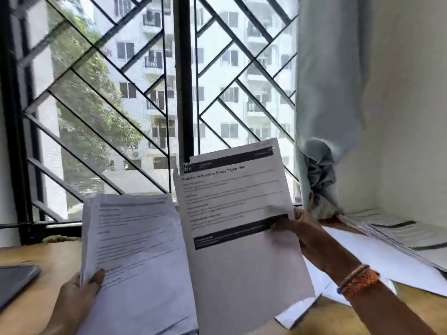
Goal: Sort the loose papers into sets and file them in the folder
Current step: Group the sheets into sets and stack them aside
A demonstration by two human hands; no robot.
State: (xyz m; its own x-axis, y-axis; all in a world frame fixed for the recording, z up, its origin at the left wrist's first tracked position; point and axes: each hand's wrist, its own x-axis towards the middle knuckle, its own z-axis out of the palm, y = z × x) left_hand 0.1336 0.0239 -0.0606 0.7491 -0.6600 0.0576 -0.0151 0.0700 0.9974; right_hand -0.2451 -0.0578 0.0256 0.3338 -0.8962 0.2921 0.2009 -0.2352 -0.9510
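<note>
Paper here is light and floppy: the right hand (306,234) pinches one printed sheet (238,213) at its right edge, raised above the wooden desk (36,255); the left hand (77,298) grips a thin stack (135,257) at its lower left edge. Sheets likely sag unless held mid-edge.

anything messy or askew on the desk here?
Yes. The loose papers at right lie fanned and overlapping at angles, some over the wooden desk edge. The left hand grips a stack; the right hand pinches a single sheet.
</note>
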